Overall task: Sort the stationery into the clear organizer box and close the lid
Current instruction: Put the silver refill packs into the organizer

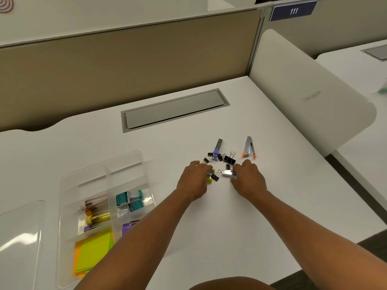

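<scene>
The right hand [248,177] curls over a small silver stapler [229,173] just right of frame centre, fingers bent around its near end, so it looks held; the left hand [195,181] curls over a yellow-tipped stapler [209,178] with black binder clips [229,159] beside its fingertips, though whether it truly pinches anything I cannot tell. Just beyond both hands lie more loose clips, a purple-tipped stapler [216,152] with a strip of staples, and apart to the right an orange-tipped stapler [249,148]. These are light, rigid metal pieces; the clips are small and slippery and likely best scooped together or pinched by their wire loops, the staplers taken across their bodies. The clear organizer box [62,185] sits at lower left, open, holding 4 tubes [95,212], teal stamps [129,200] and sticky notes [92,252]; its lid [18,237] lies at the far left edge, well apart from the pile
</scene>
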Action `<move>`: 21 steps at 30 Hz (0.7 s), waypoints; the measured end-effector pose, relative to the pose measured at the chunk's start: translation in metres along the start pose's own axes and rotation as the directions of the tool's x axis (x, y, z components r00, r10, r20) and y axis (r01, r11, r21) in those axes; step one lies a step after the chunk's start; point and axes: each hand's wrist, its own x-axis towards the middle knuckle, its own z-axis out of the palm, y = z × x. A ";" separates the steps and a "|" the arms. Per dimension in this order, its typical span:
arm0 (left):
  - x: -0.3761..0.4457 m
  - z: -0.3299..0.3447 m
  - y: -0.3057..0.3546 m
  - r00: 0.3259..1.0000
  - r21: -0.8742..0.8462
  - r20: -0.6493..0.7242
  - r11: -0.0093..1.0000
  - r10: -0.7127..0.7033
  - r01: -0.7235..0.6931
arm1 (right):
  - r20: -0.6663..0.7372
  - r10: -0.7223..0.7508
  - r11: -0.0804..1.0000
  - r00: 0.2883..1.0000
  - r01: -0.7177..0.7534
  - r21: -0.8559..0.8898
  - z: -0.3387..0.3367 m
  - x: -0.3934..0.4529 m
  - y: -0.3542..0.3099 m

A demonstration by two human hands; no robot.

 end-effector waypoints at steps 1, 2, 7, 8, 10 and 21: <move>0.001 0.001 -0.001 1.000 0.032 0.000 0.999 -0.001 0.001 | -0.006 -0.005 1.000 1.000 0.005 -0.008 0.000 0.001 0.000; 0.001 0.001 -0.001 1.000 0.067 0.000 0.998 0.000 0.000 | -0.011 -0.007 1.000 1.000 0.007 -0.012 -0.001 0.002 0.001; -0.001 0.001 0.000 1.000 0.099 -0.002 0.995 -0.024 0.024 | -0.015 -0.016 1.000 1.000 0.015 -0.014 -0.005 0.002 0.002; -0.002 0.001 0.000 0.999 0.070 -0.013 0.997 -0.037 0.038 | -0.023 -0.014 1.000 1.000 0.014 -0.001 -0.006 0.001 0.001; -0.007 0.001 -0.001 0.997 -0.004 -0.044 0.998 -0.061 0.061 | -0.046 -0.019 0.999 0.999 0.021 0.040 -0.010 -0.001 -0.002; -0.037 -0.034 -0.015 0.954 -0.286 -0.273 0.957 -0.127 0.046 | 0.014 0.059 0.612 0.998 -0.047 0.790 -0.027 -0.012 -0.057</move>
